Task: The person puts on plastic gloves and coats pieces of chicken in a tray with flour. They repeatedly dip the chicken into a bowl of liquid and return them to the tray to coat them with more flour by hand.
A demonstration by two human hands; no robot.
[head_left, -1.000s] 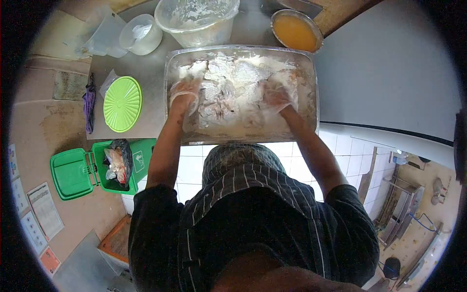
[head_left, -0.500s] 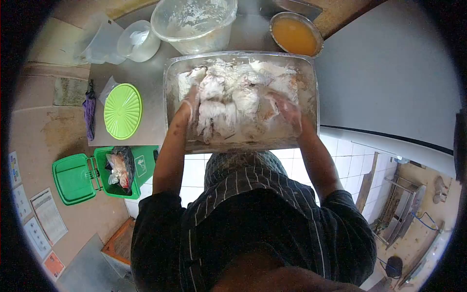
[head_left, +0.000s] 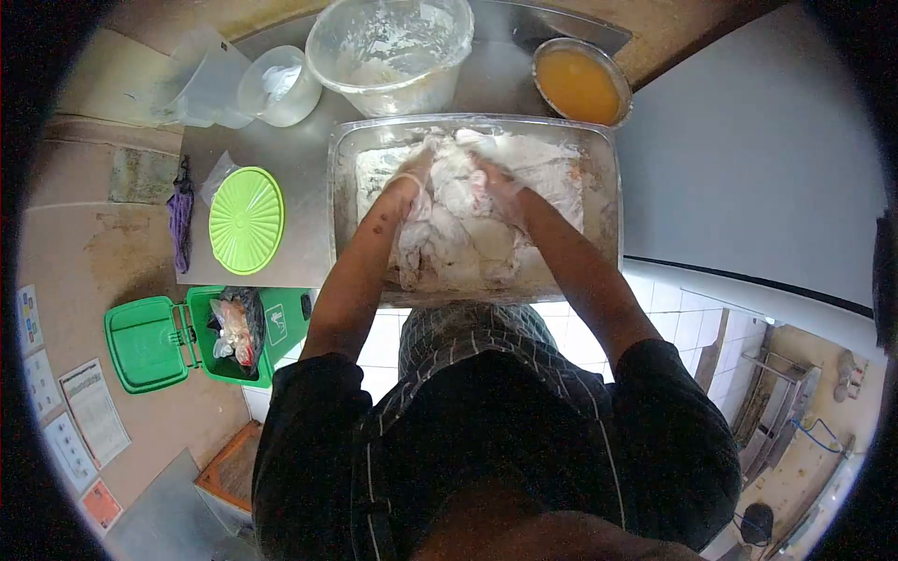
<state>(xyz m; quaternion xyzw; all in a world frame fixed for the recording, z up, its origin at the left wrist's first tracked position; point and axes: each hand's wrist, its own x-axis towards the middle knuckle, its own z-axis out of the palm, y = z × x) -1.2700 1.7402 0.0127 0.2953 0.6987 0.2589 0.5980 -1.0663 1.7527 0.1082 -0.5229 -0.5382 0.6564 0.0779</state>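
A clear rectangular tub (head_left: pixel 603 187) stands at the counter's front edge with several white, flour-coated pieces (head_left: pixel 449 245) in it. My left hand (head_left: pixel 412 178) and my right hand (head_left: pixel 496 182) are both inside the tub, near its far middle, one on each side of a floured piece (head_left: pixel 456 187). Both hands look dusted with flour and curl round that piece from left and right; some fingertips are hidden in the flour. More coated meat (head_left: pixel 552 182) lies to the right of my right hand.
Behind the tub stand a floury bowl (head_left: pixel 393 79), a small white container (head_left: pixel 285 89) and a bowl of orange liquid (head_left: pixel 578 84). A green lid (head_left: pixel 246 221) lies left. A green bin (head_left: pixel 210 355) stands open below.
Both hands have moved inward and farther into the tub, closing round a piece near its far middle. The view has shifted slightly, and the pieces have been disturbed.
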